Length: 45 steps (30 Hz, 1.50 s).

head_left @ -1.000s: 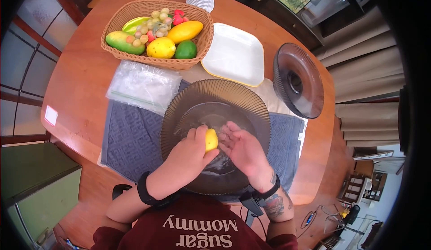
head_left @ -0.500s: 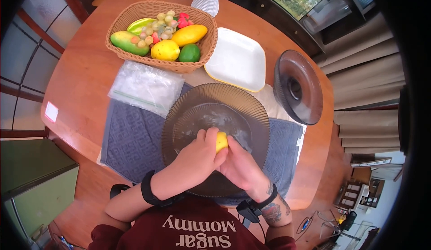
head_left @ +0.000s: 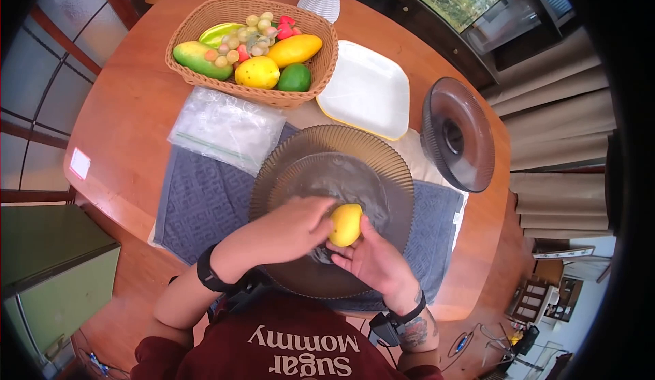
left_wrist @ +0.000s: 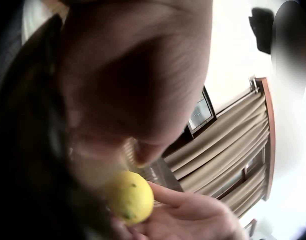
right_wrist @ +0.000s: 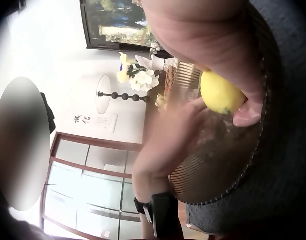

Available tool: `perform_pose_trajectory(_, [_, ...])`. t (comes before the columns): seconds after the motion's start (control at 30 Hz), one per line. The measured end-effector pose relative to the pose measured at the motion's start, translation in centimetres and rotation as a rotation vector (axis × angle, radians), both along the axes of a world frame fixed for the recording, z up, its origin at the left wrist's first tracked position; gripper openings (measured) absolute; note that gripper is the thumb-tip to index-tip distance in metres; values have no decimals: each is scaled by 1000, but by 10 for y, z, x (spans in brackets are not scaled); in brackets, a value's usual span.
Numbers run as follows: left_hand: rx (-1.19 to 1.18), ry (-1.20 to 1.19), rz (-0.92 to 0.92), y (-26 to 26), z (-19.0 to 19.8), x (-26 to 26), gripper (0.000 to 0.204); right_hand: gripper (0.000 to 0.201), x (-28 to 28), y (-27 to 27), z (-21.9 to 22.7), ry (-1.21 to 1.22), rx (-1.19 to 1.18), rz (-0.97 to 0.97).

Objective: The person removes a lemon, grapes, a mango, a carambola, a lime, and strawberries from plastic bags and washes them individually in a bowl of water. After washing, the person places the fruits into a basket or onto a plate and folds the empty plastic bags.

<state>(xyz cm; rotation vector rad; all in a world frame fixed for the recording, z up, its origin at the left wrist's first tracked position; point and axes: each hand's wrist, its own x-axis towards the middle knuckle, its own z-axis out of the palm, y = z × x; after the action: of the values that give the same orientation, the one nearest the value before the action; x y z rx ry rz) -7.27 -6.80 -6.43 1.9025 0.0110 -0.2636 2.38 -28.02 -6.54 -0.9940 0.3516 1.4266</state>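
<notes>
One lemon [head_left: 346, 225]; wrist views add green tip [right_wrist: 226, 110].

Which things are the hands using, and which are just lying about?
Seemingly in use:
yellow oval fruit, in the right hand
left hand, close by
brown ribbed glass bowl of water
blue cloth towel under the bowl

Probably just lying about:
brown wicker fruit basket
white square tray
clear plastic bag
dark round glass bowl

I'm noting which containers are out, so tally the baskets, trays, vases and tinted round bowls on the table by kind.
Wicker basket: 1
White tray: 1
White vase: 1
Tinted round bowls: 2, the large bowl and the smaller bowl
Total: 5
</notes>
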Motion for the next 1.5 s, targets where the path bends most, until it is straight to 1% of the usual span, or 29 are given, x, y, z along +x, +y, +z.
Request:
perform_pose_trajectory(0.03, [257, -66, 139, -5, -19, -9, 39, 43, -3, 3, 3, 3, -51, 23])
perform_pose_trajectory(0.07, [256, -65, 139, -5, -18, -8, 39, 43, -7, 6, 6, 6, -104, 46])
perform_pose_trajectory(0.13, [418, 78, 73, -7, -13, -4, 27, 44, -13, 16, 9, 76, -104, 75])
perform_pose_trajectory(0.17, [365, 183, 56, -11, -9, 0, 22, 45, -15, 18, 10, 146, -102, 103])
perform_pose_trajectory(0.2, [363, 182, 57, -12, -7, 1, 22, 45, -13, 15, 3, 146, -104, 104])
perform_pose_trajectory(0.27, [81, 286, 15, -13, -3, 2, 36, 45, -8, 12, -15, 215, 62, 100])
perform_pose_trajectory(0.3, [81, 286, 16, -17, -2, 0, 36, 45, -8, 12, -15, 215, 61, 101])
perform_pose_trajectory(0.37, [160, 68, 119, -31, 0, -11, 58, 45, -8, 16, -10, 129, 47, -34])
perform_pose_trajectory(0.4, [159, 69, 117, -36, -1, -14, 58, 45, -8, 15, -9, 130, 46, -35])
perform_pose_trajectory(0.47, [277, -115, 124, -42, -1, -18, 82, 44, -4, 18, -5, 40, 132, 48])
perform_pose_trajectory(0.5, [288, -85, 147, -44, 0, -17, 86, 44, -6, 22, 0, 39, 135, 48])
perform_pose_trajectory(0.6, [316, -30, 235, -41, 3, -15, 86, 45, -13, 31, 17, -21, 35, 42])
perform_pose_trajectory(0.67, [354, 12, 224, -35, 10, -15, 86, 46, -13, 27, 19, -27, -27, 108])
perform_pose_trajectory(0.8, [521, 20, 222, -30, -2, -22, 81, 47, 2, 10, 5, -62, 81, 157])
perform_pose_trajectory(0.83, [521, 21, 223, -30, -5, -24, 81, 49, 6, 11, 9, -186, -4, 112])
perform_pose_trajectory(0.9, [491, 0, 54, -32, -10, -25, 72, 58, 6, 24, 21, -399, -143, 55])
perform_pose_trajectory(0.93, [490, -1, 54, -32, -9, -24, 72, 58, 5, 21, 14, -400, -144, 56])
perform_pose_trajectory(1.0, [246, 37, 44, -32, -5, -21, 64, 68, 2, 16, -2, -838, 19, 556])
perform_pose_trajectory(1.03, [247, 37, 47, -30, -3, -20, 64, 68, 1, 14, -3, -839, 22, 559])
perform_pose_trajectory(1.13, [190, 115, 32, -24, 7, -16, 59, 70, -3, 15, 11, -1162, -8, 766])
perform_pose_trajectory(1.23, [71, 204, 72, -23, 11, -13, 52, 67, -4, 14, 13, -1195, -6, 756])
perform_pose_trajectory(1.27, [67, 224, 146, -23, 10, -11, 47, 67, -3, 16, 17, -1195, -10, 753])
perform_pose_trajectory(1.3, [64, 243, 222, -24, 8, -9, 42, 68, 0, 19, 22, -1110, -119, 733])
perform_pose_trajectory(1.33, [64, 242, 221, -26, 2, -9, 42, 71, 1, 21, 25, -1024, -223, 714])
perform_pose_trajectory(1.37, [114, 25, 315, -29, -8, -10, 39, 68, -1, 21, 23, -1244, -303, 627])
perform_pose_trajectory(1.4, [164, -194, 408, -32, -14, -11, 36, 68, -1, 23, 25, -1244, -301, 628])
perform_pose_trajectory(1.43, [165, -192, 409, -32, -19, -14, 36, 65, 0, 28, 31, -1243, -431, 647])
perform_pose_trajectory(1.47, [350, -134, 288, -30, -22, -17, 38, 62, 0, 31, 34, -1239, -562, 665])
perform_pose_trajectory(1.5, [531, -75, 165, -30, -23, -19, 40, 60, -1, 29, 30, -1313, -571, 669])
